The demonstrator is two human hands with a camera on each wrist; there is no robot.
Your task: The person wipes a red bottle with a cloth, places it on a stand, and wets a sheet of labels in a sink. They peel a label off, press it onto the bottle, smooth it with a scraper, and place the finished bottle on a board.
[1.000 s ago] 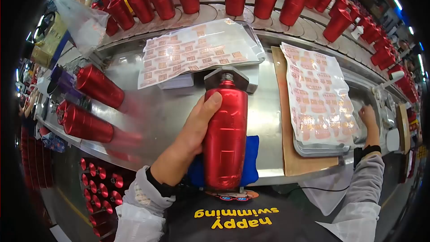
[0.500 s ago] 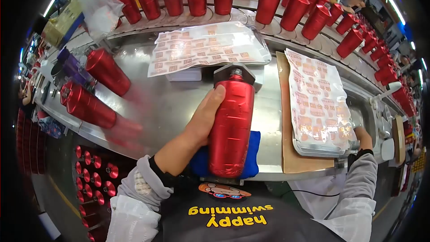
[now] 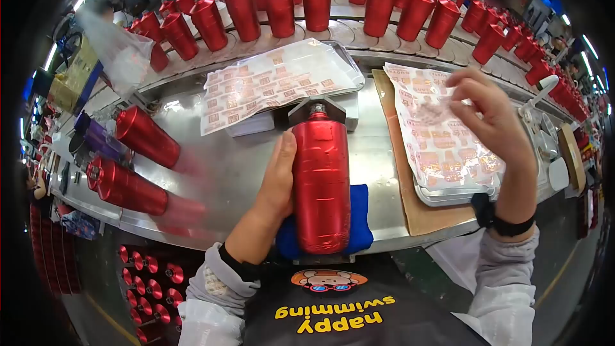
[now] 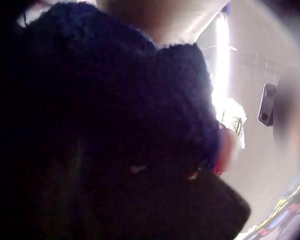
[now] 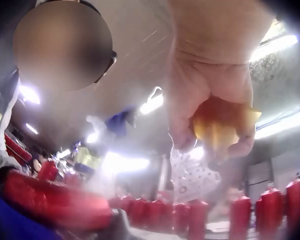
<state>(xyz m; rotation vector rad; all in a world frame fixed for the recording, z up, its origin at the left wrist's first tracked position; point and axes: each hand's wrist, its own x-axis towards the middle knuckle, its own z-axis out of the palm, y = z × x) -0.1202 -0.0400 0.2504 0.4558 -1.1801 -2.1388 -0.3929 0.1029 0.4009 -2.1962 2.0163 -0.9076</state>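
Observation:
A glossy red metal bottle [image 3: 320, 186] lies in front of me, its neck pointing away at a dark grey angular holder [image 3: 297, 114] and its base over a folded blue cloth [image 3: 360, 218]. My left hand [image 3: 275, 176] holds the bottle along its left side, thumb lengthwise, other fingers hidden. The left wrist view shows mostly dark cloth. Above the right-hand printed sheet [image 3: 448, 141], my right hand [image 3: 490, 115] is raised with bent fingers. In the right wrist view it pinches a clear printed film [image 5: 187, 172], and a yellow-orange translucent piece [image 5: 222, 125] shows between the fingers.
Two red bottles [image 3: 146, 138] lie tilted at the left. Another printed sheet [image 3: 275, 83] covers a tray at the back. A curved conveyor [image 3: 346, 33] carries many red bottles. Brown cardboard [image 3: 410, 208] lies under the right tray; more bottles [image 3: 150, 288] stand below at left.
My right hand has risen from the basin at the right and swung left over the printed sheet, with the film. My left thumb has slid from the bottle's top to its side.

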